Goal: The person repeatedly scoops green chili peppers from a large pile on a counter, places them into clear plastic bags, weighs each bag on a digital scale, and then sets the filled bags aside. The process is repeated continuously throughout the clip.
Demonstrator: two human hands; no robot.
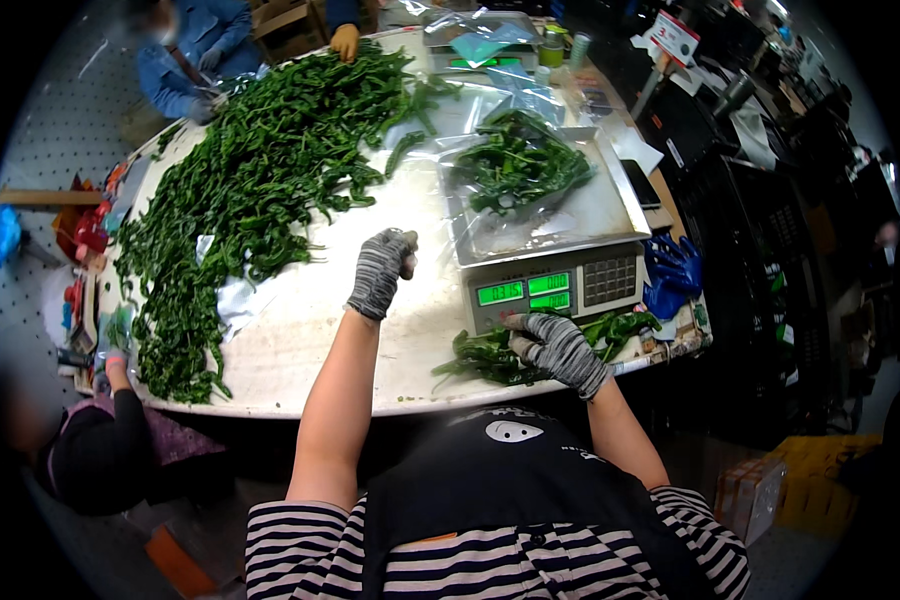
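Note:
My left hand (382, 271), in a grey knitted glove, is held over the pale tabletop with its fingers curled; whether anything is in them I cannot tell. My right hand (559, 350), gloved alike, rests on a small heap of green peppers (487, 358) at the table's near edge, just in front of the digital scale (521, 291). On the scale's metal tray (626, 176) lies a clear plastic bag of green peppers (525, 161). The scale's green displays are lit. A large pile of green peppers (270, 150) spreads over the left and far parts of the table.
A second scale (480, 64) stands at the far end. Blue gloves (671, 274) and a dark phone (640, 184) lie right of the near scale. Co-workers stand at the far left and near left; an orange-gloved hand (345, 43) touches the pile. Black crates (765, 262) stand at the right.

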